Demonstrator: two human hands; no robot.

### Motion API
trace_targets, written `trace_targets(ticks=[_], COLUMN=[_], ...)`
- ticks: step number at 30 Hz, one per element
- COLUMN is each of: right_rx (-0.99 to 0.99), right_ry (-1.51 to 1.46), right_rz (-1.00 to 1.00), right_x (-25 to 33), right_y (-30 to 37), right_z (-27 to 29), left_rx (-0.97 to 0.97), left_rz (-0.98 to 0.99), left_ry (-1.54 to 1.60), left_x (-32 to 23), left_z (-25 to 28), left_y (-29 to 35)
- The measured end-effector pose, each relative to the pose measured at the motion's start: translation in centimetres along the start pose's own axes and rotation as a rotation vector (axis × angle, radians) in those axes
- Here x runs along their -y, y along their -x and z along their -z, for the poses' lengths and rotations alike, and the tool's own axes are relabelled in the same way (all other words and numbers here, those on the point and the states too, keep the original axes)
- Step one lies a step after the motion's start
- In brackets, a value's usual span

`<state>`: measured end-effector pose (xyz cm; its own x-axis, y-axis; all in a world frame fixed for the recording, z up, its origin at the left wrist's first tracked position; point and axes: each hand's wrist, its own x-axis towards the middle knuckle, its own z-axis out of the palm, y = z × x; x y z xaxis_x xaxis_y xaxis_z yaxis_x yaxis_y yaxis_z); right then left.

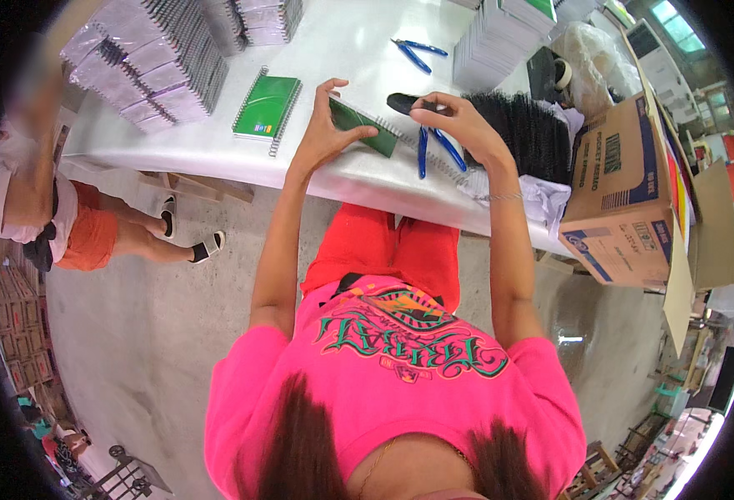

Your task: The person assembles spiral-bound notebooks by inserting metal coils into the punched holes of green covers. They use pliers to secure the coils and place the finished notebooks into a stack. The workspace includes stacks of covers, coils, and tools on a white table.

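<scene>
L hand (pixel 327 137): holding green notebook (pixel 383 143), thumb across cover | notebook: tilted, at table (pixel 342 54) near edge | R hand (pixel 458 123): fingers curled by black item (pixel 400 103), grip unclear

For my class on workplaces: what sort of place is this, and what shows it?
Probably a notebook-binding workshop: stacks of spiral-bound notebooks stand on the table, blue-handled pliers lie there too, and the left hand holds a green notebook.
</scene>
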<state>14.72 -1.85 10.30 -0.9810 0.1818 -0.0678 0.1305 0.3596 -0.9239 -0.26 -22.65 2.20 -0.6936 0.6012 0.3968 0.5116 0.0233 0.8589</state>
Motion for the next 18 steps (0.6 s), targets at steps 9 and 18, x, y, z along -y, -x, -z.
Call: trace_targets(ticks=[9, 18], right_rx=[0.105, 0.161], right_ry=[0.133, 0.242], right_rz=[-0.079, -0.114], right_x=[2.2, -0.2], right_y=[0.1, -1.4], right_z=[-0.3, 0.8], left_rx=[0.039, 0.093], left_rz=[0.055, 0.108], left_ry=[0.066, 0.190], left_x=[-0.2, -1.0], left_z=[0.1, 0.4], left_y=[0.0, 0.4])
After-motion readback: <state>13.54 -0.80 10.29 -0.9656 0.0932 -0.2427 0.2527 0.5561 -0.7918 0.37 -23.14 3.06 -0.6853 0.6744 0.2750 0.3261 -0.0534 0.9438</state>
